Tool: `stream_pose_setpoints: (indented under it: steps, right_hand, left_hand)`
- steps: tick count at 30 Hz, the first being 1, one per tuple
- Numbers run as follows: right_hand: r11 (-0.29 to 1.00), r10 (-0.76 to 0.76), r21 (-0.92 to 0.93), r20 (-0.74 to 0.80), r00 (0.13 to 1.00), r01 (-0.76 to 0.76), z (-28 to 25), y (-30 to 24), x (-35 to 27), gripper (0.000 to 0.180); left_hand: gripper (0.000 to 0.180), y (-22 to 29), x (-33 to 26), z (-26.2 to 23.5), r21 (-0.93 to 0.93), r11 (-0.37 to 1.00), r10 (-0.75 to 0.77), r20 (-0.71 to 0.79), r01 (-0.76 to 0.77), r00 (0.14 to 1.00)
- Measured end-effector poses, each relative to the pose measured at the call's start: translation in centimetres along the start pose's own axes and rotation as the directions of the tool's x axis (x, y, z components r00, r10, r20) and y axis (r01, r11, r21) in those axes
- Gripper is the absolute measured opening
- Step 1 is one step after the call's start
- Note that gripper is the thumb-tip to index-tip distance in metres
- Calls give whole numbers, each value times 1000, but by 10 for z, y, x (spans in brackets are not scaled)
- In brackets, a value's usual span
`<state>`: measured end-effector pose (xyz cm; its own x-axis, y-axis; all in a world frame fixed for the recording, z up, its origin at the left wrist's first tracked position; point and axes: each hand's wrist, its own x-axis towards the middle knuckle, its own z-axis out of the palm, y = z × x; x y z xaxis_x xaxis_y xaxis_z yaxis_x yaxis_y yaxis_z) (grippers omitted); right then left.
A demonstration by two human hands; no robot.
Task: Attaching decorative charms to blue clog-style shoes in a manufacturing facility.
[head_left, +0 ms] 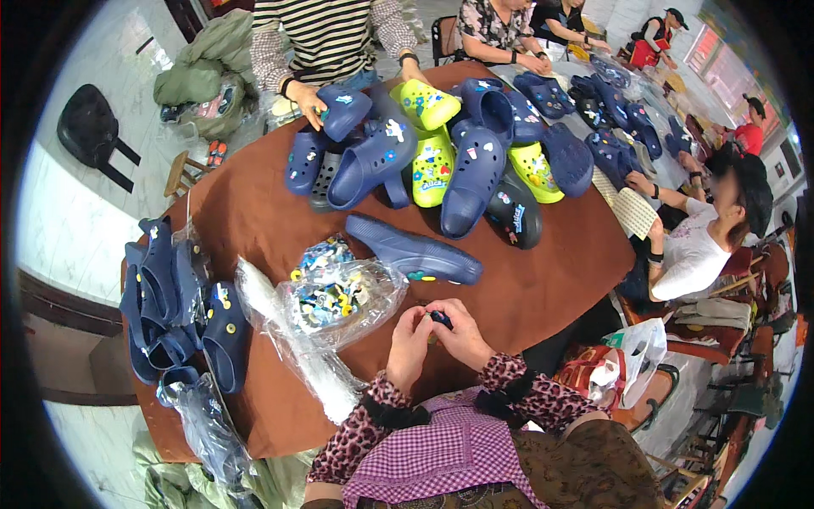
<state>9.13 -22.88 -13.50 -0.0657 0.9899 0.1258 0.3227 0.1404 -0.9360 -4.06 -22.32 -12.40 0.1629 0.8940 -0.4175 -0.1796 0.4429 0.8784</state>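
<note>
Close in front of me at the table's near edge, my left hand (411, 343) and my right hand (463, 336) meet with fingers pinched. Between the fingertips is a small dark blue piece (440, 319), too small to make out its kind. Just beyond my hands a navy clog (415, 250) lies on its side. To its left sits an opened clear plastic bag (373, 293) full of small colourful shoe charms (326, 293). A strip of crumpled clear plastic (318, 373) trails from it toward my left forearm.
On the brown tablecloth (551, 280), navy and lime-green clogs (434, 165) crowd the far side, where a person in a striped top (314, 34) handles them. More navy clogs (225, 335), some bagged, stand at the left edge. A red bag (593, 369) sits to my right.
</note>
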Motion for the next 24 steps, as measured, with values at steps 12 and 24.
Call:
stream_pose_setpoints:
  steps: [12, 24]
  right_hand:
    - [917, -398, 40, 80, 914, 396, 80, -105, 57, 42]
    - [969, 175, -219, 288, 942, -113, -23, 39, 17, 20]
  left_hand:
    - [29, 104, -51, -93, 242, 878, 465, -228, -413, 855]
    - [15, 57, -107, -128, 424, 840, 520, -452, -338, 725]
